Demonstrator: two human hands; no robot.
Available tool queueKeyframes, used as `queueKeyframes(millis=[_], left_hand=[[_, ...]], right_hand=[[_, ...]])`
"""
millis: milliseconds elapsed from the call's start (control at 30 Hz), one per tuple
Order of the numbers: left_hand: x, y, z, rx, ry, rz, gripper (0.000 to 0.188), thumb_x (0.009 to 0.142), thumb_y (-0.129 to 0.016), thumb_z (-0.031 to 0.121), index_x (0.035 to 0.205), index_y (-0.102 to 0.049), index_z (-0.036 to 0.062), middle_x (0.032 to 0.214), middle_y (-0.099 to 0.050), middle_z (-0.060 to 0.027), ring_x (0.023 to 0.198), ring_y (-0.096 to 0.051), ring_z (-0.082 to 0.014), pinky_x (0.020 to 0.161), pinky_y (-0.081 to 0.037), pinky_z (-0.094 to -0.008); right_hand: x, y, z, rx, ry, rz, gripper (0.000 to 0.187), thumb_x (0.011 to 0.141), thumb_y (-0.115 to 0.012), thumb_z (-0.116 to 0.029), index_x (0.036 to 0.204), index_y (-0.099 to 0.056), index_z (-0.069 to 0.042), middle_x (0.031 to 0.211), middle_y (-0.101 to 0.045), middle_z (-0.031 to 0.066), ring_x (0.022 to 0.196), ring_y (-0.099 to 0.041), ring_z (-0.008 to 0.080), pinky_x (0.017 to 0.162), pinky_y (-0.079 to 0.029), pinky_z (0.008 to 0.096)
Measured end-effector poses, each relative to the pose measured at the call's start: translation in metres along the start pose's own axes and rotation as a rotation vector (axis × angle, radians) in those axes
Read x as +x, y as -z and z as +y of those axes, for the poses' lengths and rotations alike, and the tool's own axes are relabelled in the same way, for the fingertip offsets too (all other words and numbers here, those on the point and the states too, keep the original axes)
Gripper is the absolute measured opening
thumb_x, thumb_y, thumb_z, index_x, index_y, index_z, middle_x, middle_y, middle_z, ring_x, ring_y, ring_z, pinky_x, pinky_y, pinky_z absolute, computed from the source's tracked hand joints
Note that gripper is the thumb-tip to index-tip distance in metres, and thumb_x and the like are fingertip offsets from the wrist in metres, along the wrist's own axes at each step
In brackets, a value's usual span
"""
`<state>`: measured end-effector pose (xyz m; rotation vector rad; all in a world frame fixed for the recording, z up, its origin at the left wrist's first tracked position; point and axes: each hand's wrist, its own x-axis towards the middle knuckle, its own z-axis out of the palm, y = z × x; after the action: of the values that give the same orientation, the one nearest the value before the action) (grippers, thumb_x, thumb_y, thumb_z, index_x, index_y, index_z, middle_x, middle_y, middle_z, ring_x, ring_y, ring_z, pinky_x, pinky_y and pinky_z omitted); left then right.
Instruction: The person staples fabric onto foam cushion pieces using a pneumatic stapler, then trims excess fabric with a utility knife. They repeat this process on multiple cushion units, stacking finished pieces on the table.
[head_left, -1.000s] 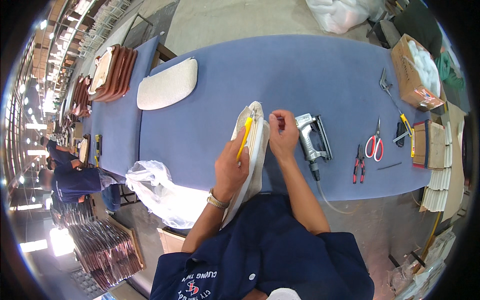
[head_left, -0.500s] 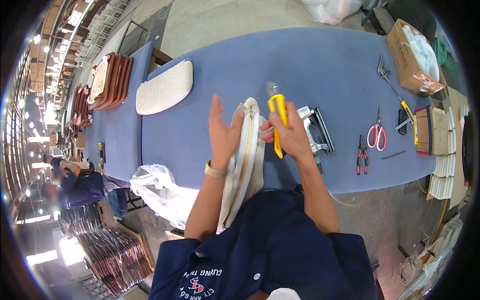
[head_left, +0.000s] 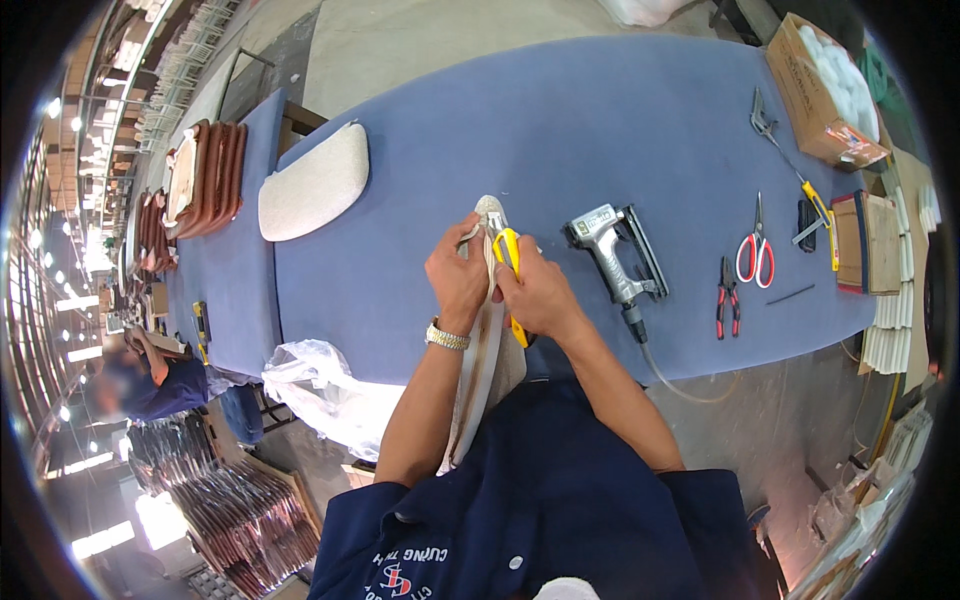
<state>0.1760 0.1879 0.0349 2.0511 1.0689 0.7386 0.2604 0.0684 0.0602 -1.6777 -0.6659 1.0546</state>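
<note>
My right hand [head_left: 540, 292] is closed around a yellow utility knife [head_left: 508, 250], its blade end at the far tip of a beige fabric-covered panel [head_left: 488, 375]. The panel stands on edge against my body, with a pale strip running along its upward side. My left hand [head_left: 460, 278] pinches the fabric near that tip, just left of the knife. Its fingertips partly hide the cloth there. To the right of my hands, a silver staple gun [head_left: 610, 252] with an air hose lies on the blue table [head_left: 430, 130].
Red-handled scissors [head_left: 757, 258], pliers [head_left: 727, 300] and a carton [head_left: 815, 95] of white material are on the right. A beige padded panel [head_left: 315, 185] lies left. Brown cushions [head_left: 215, 180] are stacked beyond it. A plastic bag [head_left: 325, 385] hangs at the near edge; a co-worker [head_left: 165, 375] is at far left.
The knife has moved left and down onto the panel's tip, uncovering the staple gun. My left hand has gone from spread fingers to pinching the fabric.
</note>
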Motion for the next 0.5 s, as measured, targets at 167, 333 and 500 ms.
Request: queueKeyframes(millis=[167, 333, 500], left_hand=[[0.001, -0.001, -0.001, -0.045, 0.014, 0.009, 0.018, 0.097, -0.07, 0.014, 0.111, -0.077, 0.004, 0.11, -0.078, -0.0144, 0.098, -0.076, -0.0247, 0.087, -0.057, -0.0346], [0.001, 0.0, -0.001, -0.05, 0.025, 0.0, 0.019, 0.097, -0.071, 0.013, 0.112, -0.076, 0.0022, 0.108, -0.078, -0.0152, 0.096, -0.075, -0.0219, 0.086, -0.057, -0.0338], [0.002, 0.002, -0.001, -0.068, 0.007, 0.006, 0.019, 0.097, -0.07, 0.012, 0.111, -0.075, 0.0004, 0.106, -0.079, -0.0154, 0.094, -0.075, -0.0203, 0.085, -0.057, -0.0337]], right_hand=[[-0.002, -0.004, -0.002, 0.04, 0.011, -0.006, 0.026, 0.098, -0.051, -0.019, 0.104, -0.043, 0.004, 0.066, -0.067, 0.022, 0.063, -0.07, 0.0419, 0.068, -0.055, 0.055], [0.004, -0.01, 0.016, 0.007, 0.05, 0.044, 0.025, 0.097, -0.051, -0.018, 0.103, -0.043, 0.005, 0.067, -0.067, 0.0235, 0.064, -0.07, 0.0436, 0.069, -0.055, 0.0555], [0.006, -0.009, 0.007, -0.035, -0.001, 0.033, 0.026, 0.099, -0.052, -0.019, 0.107, -0.042, 0.004, 0.072, -0.068, 0.0244, 0.068, -0.07, 0.0458, 0.069, -0.054, 0.0556]])
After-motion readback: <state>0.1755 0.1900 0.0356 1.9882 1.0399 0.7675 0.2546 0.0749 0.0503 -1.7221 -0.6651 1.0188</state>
